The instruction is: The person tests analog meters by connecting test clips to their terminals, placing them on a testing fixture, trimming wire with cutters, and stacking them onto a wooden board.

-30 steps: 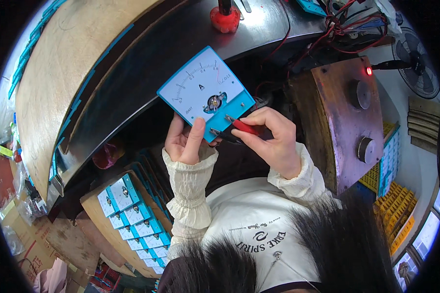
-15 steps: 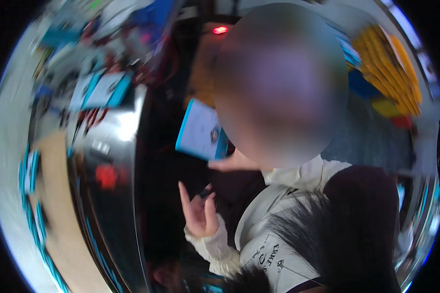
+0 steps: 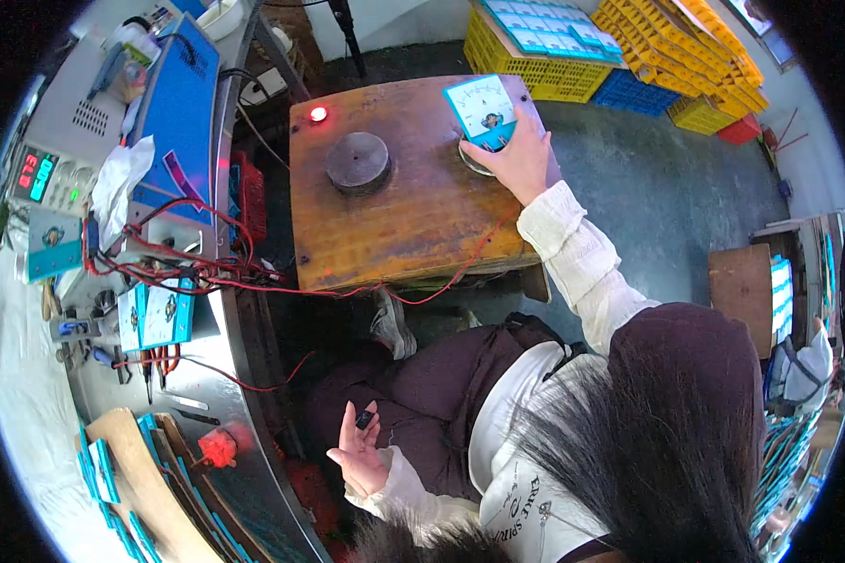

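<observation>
My right hand (image 3: 524,158) grips the teal lower part of an analog panel meter (image 3: 480,98), whose white dial face has a scale and a round emblem. The meter is at the right end of a worn wooden table (image 3: 399,230). Beneath that hand a round metal rim (image 3: 472,165) shows in part; whether the meter touches it I cannot tell. By my lap, my left hand (image 3: 364,460) is turned palm up, with a small black piece (image 3: 365,418) held at its fingers. A thick grey metal disc (image 3: 358,161) lies further left on the table, near a glowing red lamp (image 3: 318,114).
Red cables (image 3: 347,293) sag across the table's near edge from the left bench. On that bench stand a blue instrument case (image 3: 174,117), more meters (image 3: 167,311), pliers and a red knob-like part (image 3: 218,448). Yellow crates (image 3: 526,70) stand at the back right.
My right hand has carried the meter away from my body, to the far right of the wooden table. The left hand stays near my lap with the black piece. The view has turned and sharpened.
</observation>
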`<state>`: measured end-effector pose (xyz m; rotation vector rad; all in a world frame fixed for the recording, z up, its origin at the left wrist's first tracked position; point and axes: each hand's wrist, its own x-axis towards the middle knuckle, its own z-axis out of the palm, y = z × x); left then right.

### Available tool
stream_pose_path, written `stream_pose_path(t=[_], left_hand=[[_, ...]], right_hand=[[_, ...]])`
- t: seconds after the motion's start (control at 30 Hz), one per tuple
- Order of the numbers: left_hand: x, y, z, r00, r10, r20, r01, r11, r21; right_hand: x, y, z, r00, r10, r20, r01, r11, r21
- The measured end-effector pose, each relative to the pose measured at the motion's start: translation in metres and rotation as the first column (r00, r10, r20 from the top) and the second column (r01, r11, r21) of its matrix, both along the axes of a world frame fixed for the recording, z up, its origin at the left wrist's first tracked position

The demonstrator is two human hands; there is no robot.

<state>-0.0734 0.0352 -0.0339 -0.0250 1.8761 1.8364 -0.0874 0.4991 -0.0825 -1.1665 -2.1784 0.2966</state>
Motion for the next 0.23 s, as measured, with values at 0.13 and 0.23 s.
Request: stream_pose_path(t=[0.13, 0.23], left_hand=[[0.007, -0.003, -0.015, 0.997, 0.048, 0.059, -0.050, 0.998, 0.039], [0.004, 0.011, -0.029, 0.995, -0.014, 0.099, 0.012, 1.000, 0.019]], right_hand=[[-0.012, -0.003, -0.005, 1.000, 0.016, 0.007, -0.016, 1.000, -0.016], [0.016, 0.013, -0.005, 0.997, -0.077, 0.023, 0.076, 0.997, 0.012]])
